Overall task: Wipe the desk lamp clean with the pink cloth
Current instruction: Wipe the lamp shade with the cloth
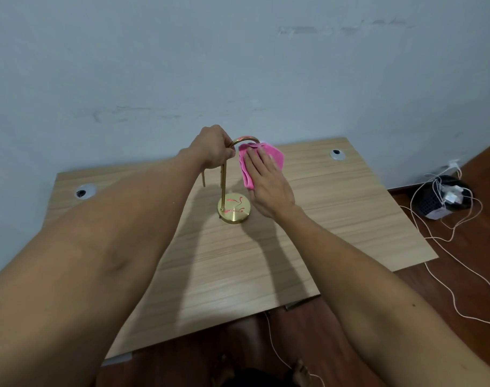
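Note:
A brass desk lamp (234, 209) with a round base, a thin upright stem and an arched top stands near the middle of the wooden desk (336, 208). Pink reflections show on its base. My left hand (214, 148) is closed around the left side of the arch. My right hand (267, 181) presses the pink cloth (276, 156) flat against the right end of the arch, fingers stretched out over it. The lamp's head is hidden behind the cloth and my hand.
Two round cable holes (85, 191) (337, 154) sit in the desk's back corners. A pale blue wall rises right behind the desk. On the dark wood floor at the right stand a black basket (440, 199) and loose white cables (447, 277).

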A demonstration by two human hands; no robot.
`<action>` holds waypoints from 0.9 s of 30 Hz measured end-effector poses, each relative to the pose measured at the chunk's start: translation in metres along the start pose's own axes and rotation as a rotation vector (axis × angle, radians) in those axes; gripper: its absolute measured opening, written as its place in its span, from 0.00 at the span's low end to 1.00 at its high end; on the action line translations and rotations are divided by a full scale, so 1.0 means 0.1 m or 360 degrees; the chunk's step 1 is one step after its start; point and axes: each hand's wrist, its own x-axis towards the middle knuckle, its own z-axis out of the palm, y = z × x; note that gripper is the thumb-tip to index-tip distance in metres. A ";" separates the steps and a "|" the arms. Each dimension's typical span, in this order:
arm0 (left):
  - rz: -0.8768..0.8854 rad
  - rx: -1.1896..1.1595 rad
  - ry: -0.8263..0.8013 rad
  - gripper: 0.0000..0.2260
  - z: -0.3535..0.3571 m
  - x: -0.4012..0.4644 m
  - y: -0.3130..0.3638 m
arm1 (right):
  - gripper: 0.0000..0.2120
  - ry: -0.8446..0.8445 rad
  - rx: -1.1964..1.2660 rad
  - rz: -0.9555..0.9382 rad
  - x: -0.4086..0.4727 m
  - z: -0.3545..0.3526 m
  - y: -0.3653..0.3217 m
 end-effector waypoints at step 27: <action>-0.0003 0.0031 -0.0024 0.06 -0.02 0.00 0.02 | 0.32 -0.0178 -0.0336 -0.0472 -0.07 0.01 0.23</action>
